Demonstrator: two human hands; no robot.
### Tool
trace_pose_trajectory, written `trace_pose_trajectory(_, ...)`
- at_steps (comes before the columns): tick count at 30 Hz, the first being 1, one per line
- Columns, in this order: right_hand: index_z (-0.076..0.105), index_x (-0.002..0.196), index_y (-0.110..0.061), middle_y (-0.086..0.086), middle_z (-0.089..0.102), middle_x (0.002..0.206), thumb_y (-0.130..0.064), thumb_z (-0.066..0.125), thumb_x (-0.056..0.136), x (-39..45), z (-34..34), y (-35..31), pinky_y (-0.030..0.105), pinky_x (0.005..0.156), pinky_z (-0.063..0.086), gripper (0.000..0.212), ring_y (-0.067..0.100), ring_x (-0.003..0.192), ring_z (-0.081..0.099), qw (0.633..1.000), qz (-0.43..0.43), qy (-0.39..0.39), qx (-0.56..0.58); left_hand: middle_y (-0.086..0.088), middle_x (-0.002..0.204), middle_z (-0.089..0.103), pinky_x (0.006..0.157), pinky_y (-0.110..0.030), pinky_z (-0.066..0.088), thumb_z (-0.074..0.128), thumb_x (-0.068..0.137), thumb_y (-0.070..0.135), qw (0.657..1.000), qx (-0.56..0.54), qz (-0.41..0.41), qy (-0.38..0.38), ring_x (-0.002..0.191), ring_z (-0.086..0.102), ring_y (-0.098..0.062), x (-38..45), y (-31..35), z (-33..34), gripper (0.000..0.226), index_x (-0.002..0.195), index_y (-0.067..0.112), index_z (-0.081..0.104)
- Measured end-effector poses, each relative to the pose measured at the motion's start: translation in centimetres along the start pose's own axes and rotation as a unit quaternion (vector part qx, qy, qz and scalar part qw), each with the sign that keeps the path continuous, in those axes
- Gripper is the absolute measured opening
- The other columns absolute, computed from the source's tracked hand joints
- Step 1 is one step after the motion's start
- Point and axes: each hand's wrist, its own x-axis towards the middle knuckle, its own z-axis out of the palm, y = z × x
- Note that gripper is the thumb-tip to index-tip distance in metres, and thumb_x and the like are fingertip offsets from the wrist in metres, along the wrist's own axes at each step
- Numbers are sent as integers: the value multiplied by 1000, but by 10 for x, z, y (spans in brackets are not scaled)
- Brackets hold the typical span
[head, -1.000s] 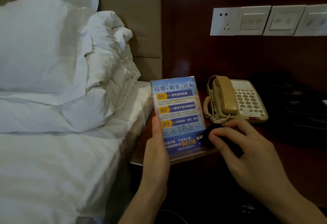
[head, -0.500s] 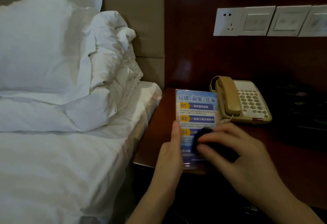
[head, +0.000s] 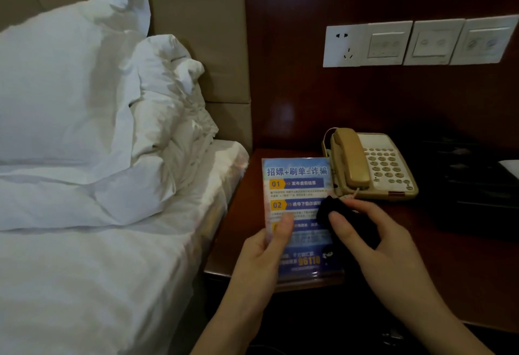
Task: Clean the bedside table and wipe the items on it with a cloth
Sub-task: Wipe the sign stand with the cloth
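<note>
Held sign (head: 297, 186) in left hand (head: 261, 259), thumb across its face; pinched dark cloth (head: 334, 208) against it with right hand (head: 384, 248). Phone (head: 370, 166) just behind on table (head: 244, 200); bed (head: 112, 256) alongside left edge.

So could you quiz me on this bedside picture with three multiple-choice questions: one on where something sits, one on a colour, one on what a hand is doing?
1. Where does the telephone stand?
A. on the bed
B. on the bedside table, behind the blue card
C. on the floor

2. What colour is the cloth?
A. white
B. yellow
C. black

3. What is the left hand doing?
A. gripping the blue card's left edge
B. lifting the handset
C. resting flat on the pillow

Answers:
1 B: the phone sits on the bedside table, beyond the blue card.
2 C: the wad held by the right hand against the card is black.
3 A: its thumb lies across the card's face, holding it upright.
</note>
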Motion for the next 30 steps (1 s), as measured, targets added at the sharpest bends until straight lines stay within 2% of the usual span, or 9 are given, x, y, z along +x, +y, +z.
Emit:
trace_pose_trajectory(4,69,102,-40,-22,72,94,-47,70,70,-6,3,-1,20,63,58,33,-3,87,69,997,-1,-3,72,-11,99,79,79,-37,62,70,86,29,998,-51,15,37,92,77,-27,-1,0,3,27,107,13,75)
trace_pose_trajectory(10,70,94,-28,-20,75,87,-19,70,86,-4,6,-4,13,64,53,12,-2,83,71,983,43,-170,60,-13,90,79,69,-37,65,73,77,30,988,-90,72,104,82,77,-28,-1,3,1,21,86,12,79)
trace_pose_trajectory(14,72,96,-25,-10,77,91,-30,71,80,-3,4,-3,21,66,57,16,7,85,74,987,42,-140,68,-13,90,79,66,-31,64,72,81,26,994,-54,69,61,81,78,-27,0,3,-1,21,92,10,79)
trace_pose_trajectory(16,73,100,-24,-5,78,93,-38,70,76,-2,5,-4,34,74,60,28,13,87,75,992,36,-90,81,-12,90,79,64,-28,62,72,82,24,997,-16,65,32,81,78,-25,-1,3,-1,22,95,8,79)
trace_pose_trajectory(18,73,99,-23,-1,78,91,-38,69,80,1,4,-5,40,76,59,25,18,84,75,993,40,-28,111,-13,92,79,70,-31,63,73,82,25,999,10,42,-9,85,77,-26,-2,0,2,24,96,6,80)
trace_pose_trajectory(21,71,93,-18,3,77,81,-36,67,87,9,-4,-8,32,62,56,20,21,73,75,986,68,34,146,-12,96,79,80,-35,62,74,78,31,998,36,7,-60,90,77,-26,-3,-5,7,32,97,7,80)
trace_pose_trajectory(23,70,94,-19,2,77,82,-37,65,88,11,-6,-8,29,61,55,20,20,73,75,986,71,35,148,-12,95,79,75,-32,62,74,77,30,998,18,-2,-59,87,77,-25,-5,-6,10,31,97,7,79)
trace_pose_trajectory(28,71,103,-29,-10,77,96,-51,65,78,1,11,-1,42,83,58,34,9,88,73,996,37,-49,64,-14,85,79,56,-27,61,72,84,25,998,-52,-6,45,74,77,-26,-6,2,9,21,96,7,76)
trace_pose_trajectory(30,70,102,-30,-10,76,96,-55,65,77,-1,14,1,47,84,58,36,9,88,73,994,41,-100,28,-13,86,79,60,-31,63,72,83,27,995,-56,9,81,76,78,-27,-4,5,4,22,96,10,75)
